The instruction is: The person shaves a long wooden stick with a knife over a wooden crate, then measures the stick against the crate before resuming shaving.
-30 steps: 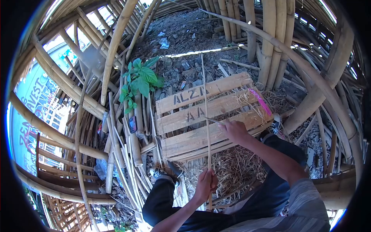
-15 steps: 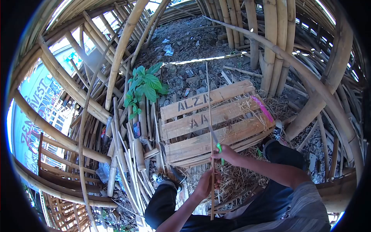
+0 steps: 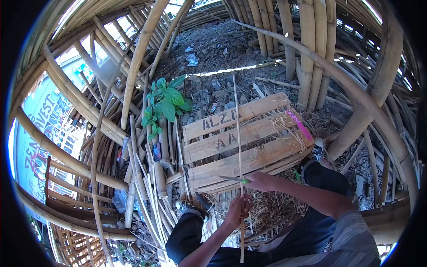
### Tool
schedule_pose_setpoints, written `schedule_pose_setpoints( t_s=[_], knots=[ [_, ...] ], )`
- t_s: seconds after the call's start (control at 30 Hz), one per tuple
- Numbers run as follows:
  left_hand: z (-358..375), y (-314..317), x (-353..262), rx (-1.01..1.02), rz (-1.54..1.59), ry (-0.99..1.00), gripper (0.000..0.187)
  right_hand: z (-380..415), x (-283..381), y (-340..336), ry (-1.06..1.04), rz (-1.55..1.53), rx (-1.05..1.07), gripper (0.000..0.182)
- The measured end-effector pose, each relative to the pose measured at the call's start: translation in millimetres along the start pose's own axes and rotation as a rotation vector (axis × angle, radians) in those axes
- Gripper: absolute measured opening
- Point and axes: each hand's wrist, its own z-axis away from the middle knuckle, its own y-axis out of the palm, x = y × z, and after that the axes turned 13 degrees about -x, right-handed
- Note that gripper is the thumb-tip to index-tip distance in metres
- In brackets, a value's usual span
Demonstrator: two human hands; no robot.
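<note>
My left hand is closed round a long thin bamboo strip, which runs nearly upright through the view, over the crate and down between my legs. Just above it, my right hand grips a knife by its green handle. The blade points left and crosses the strip; whether its edge touches cannot be told. Under the strip's upper part lies a slatted wooden crate with black stencilled letters and a pink mark. Straw-like shavings lie below my right forearm.
Bamboo poles form a frame on the left, with thicker posts at the right. A leafy green plant grows by the crate. Cut bamboo pieces lie beside my left leg. Stony ground stretches behind.
The knife has turned from pointing up along the strip to lying across it, pointing left. My right hand has shifted slightly down. The strip has slid a little down and its top leans left.
</note>
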Motion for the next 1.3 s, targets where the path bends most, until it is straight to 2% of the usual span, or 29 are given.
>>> schedule_pose_setpoints(
  t_s=[0.13,0.2,0.4,0.57,0.63,0.77,0.87,0.93,0.97,1.03,1.07,1.1,1.2,1.23,1.3],
  knots=[
    [-8,-9,-2,-0.040,0.109,-0.055,0.023,4,8,7,-0.009,-0.038,0.142,0.037],
    [-8,-10,-4,-0.032,0.147,-0.090,0.024,6,8,12,-0.012,-0.002,0.130,0.037],
    [-1,-7,-3,-0.005,0.095,-0.036,0.023,10,16,13,-0.043,0.180,0.066,0.036],
    [18,4,6,-0.162,-0.196,0.129,0.020,6,16,3,-0.099,0.286,-0.001,0.035],
    [24,6,15,-0.151,-0.242,0.130,0.020,-12,-9,-4,0.241,0.304,-0.120,0.035],
    [30,14,14,-0.093,-0.227,0.090,0.020,-22,-41,-25,0.180,0.436,-0.282,0.036],
    [23,7,8,-0.077,-0.198,0.082,0.020,-10,-20,-15,0.269,0.306,-0.207,0.035],
    [21,5,7,-0.093,-0.204,0.091,0.021,4,1,2,0.053,0.176,0.038,0.033],
    [23,5,7,-0.130,-0.283,0.134,0.020,6,8,4,0.049,0.174,0.045,0.033],
    [25,3,13,-0.172,-0.366,0.166,0.019,12,21,7,-0.107,0.218,0.148,0.032],
    [25,0,18,-0.188,-0.456,0.253,0.020,10,16,8,-0.103,0.212,0.152,0.032],
    [25,0,22,-0.200,-0.545,0.343,0.020,3,6,3,-0.016,0.260,0.054,0.032],
    [36,7,16,-0.189,-0.537,0.313,0.022,-21,-25,-27,0.289,0.338,-0.149,0.031],
    [39,9,12,-0.185,-0.541,0.318,0.022,-21,-33,-31,0.290,0.339,-0.157,0.031],
    [42,13,5,-0.124,-0.302,0.154,0.022,-22,-41,-37,0.287,0.336,-0.361,0.034]
  ],
)
